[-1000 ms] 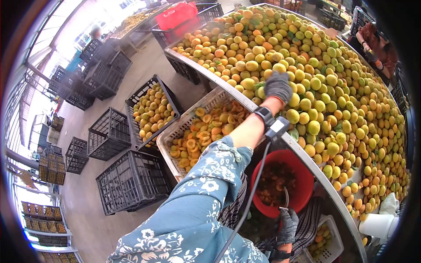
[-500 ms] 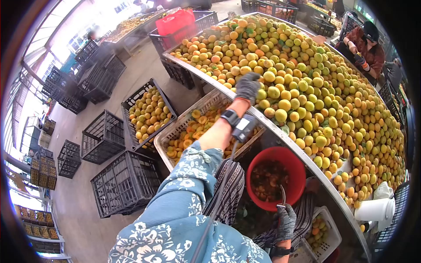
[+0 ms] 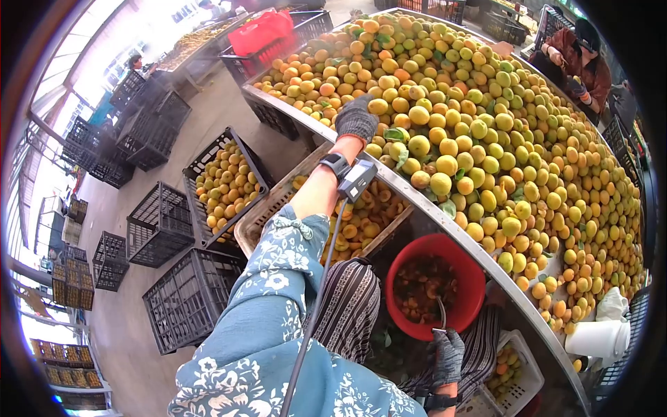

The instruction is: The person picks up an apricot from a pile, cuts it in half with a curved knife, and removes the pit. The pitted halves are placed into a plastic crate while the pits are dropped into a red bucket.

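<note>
My left hand [image 3: 356,119], in a dark grey glove, is at the near edge of a heap of yellow-orange apricots [image 3: 448,144], its fingertips beside the fruit. The back of the hand faces me, hiding whether its fingers grip anything. My right hand [image 3: 448,358], also gloved, is closed around a thin curved metal tool [image 3: 442,313]. The tool's bent tip points over a red bucket [image 3: 474,300] that holds brownish wet pieces and liquid. Under my left forearm stands a pale crate [image 3: 250,226] of split apricot halves [image 3: 358,229].
The heap lies on a metal-edged table [image 3: 445,221]. Black crates [image 3: 184,299] stand on the floor at left, one filled with whole apricots [image 3: 226,182]. A white basket [image 3: 531,372] is near my right hand. A co-worker [image 3: 587,66] sits beyond the heap.
My left hand has moved left along the near edge of the heap. My right hand stays by the bucket with the tool. The whole view has shifted slightly.
</note>
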The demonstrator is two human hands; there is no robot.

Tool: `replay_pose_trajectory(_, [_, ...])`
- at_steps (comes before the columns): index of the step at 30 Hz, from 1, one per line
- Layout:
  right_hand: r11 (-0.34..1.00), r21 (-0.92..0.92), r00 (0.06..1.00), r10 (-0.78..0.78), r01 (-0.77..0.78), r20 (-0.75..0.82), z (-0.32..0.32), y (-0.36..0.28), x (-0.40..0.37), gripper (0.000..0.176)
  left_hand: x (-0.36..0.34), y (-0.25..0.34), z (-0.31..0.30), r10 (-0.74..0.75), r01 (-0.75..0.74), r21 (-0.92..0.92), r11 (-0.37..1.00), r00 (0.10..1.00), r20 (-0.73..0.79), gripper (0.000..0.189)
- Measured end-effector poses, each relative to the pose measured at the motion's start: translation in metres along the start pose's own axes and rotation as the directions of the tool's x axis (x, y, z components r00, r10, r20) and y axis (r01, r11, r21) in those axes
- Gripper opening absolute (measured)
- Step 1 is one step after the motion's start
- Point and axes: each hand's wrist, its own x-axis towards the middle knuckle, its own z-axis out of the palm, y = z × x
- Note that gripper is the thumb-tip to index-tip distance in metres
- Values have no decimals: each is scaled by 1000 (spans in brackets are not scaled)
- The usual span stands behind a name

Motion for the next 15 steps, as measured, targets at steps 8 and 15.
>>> replay_pose_trajectory(8, [985,-96,989,-148,144,-28,-12,17,17,13,33,20,25,48,-74,276,958,994,99,53])
replay_pose_trajectory(15, [992,-82,995,-98,96,-19,-7,9,14,20,43,23,32,108,-105,468,877,994,22,35])
